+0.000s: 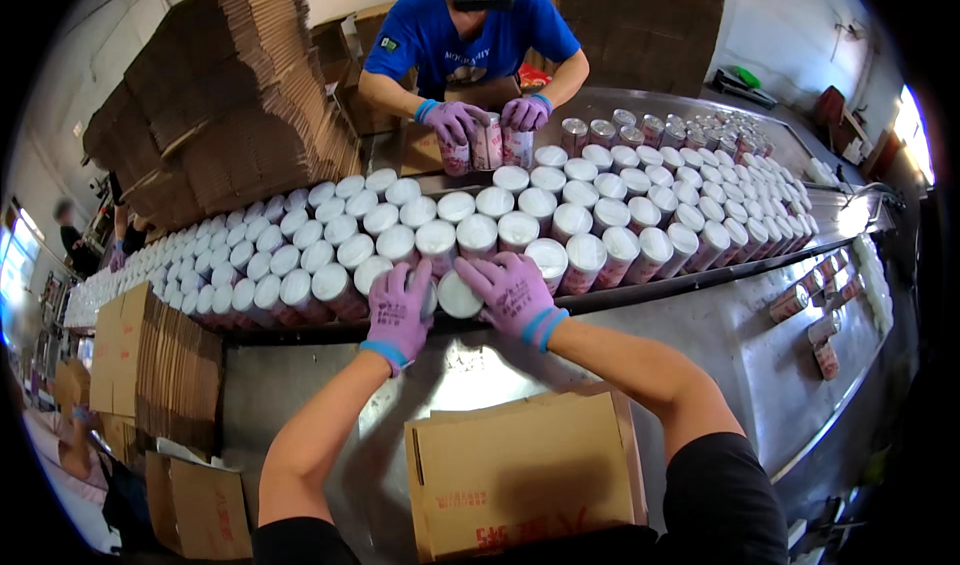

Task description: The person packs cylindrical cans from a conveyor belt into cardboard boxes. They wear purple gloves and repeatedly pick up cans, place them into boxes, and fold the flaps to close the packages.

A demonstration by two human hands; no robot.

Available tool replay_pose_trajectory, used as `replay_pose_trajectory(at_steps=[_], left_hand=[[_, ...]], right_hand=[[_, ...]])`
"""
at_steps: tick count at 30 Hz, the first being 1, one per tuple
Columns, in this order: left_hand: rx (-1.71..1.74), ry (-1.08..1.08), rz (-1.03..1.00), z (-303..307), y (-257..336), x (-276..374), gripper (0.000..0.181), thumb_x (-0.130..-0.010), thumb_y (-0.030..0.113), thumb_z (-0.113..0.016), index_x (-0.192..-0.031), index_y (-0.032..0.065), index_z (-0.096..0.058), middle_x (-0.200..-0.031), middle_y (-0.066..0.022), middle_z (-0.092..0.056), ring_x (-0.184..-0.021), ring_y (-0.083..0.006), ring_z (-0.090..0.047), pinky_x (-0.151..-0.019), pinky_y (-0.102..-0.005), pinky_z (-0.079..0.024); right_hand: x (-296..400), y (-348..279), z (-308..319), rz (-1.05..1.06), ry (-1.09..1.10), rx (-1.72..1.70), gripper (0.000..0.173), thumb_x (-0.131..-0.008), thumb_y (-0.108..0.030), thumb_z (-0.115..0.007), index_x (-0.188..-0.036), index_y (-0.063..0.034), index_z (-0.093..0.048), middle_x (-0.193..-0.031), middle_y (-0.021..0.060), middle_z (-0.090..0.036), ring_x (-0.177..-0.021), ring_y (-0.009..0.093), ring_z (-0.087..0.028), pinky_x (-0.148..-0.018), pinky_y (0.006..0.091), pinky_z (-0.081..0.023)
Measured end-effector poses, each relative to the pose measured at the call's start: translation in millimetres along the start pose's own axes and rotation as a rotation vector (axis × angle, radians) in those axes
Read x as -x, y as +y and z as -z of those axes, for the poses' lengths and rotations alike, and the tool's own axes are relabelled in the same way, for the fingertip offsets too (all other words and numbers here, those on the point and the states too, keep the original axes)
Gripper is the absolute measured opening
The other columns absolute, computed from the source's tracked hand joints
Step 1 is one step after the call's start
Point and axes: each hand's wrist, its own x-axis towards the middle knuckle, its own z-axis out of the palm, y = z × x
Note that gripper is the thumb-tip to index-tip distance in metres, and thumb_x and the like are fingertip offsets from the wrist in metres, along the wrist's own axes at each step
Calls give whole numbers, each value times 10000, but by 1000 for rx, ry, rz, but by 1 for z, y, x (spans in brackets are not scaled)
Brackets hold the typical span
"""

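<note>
My left hand (399,314), in a purple glove with a blue cuff, grips a can at the near edge of the packed rows. That can is mostly hidden behind my fingers. My right hand (514,295), gloved alike, has its fingers around the side and rim of a can with a white plastic lid (460,297). The two cans stand side by side between my hands. Around them, many upright lidded cans (437,238) with pink-and-white printed sides fill a long conveyor. A cardboard box (525,467) with red print lies directly before me, below my hands.
Across the conveyor, a person in a blue shirt (480,40) handles several cans (487,143) with purple gloves. Flattened cartons are stacked at left, a tall stack (210,100) and a lower one (161,362). Loose cans (789,302) lie on the metal table (720,407) at right.
</note>
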Motion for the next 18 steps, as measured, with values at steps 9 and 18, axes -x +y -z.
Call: replay_pose_trajectory(at_steps=[9, 18], left_hand=[[711, -1082, 92, 95, 52, 12, 579, -865, 423, -642, -1295, 54, -519, -1223, -176, -538, -1118, -272, -527, -990, -374, -412], [778, -535, 76, 35, 37, -24, 392, -885, 339, -627, -1144, 46, -616, -1056, -95, -663, -900, -164, -621, -810, -320, -504]], right_hand=[[30, 12, 135, -116, -1124, -944, 794, -930, -638, -400, -1455, -47, -329, -1341, 200, -524, -1268, 283, -480, -1044, 407, -373], [9, 33, 78, -66, -660, -576, 695, -861, -491, -573, -1433, -148, -380, -1313, 133, -531, -1147, 319, -556, -1002, 415, -413]])
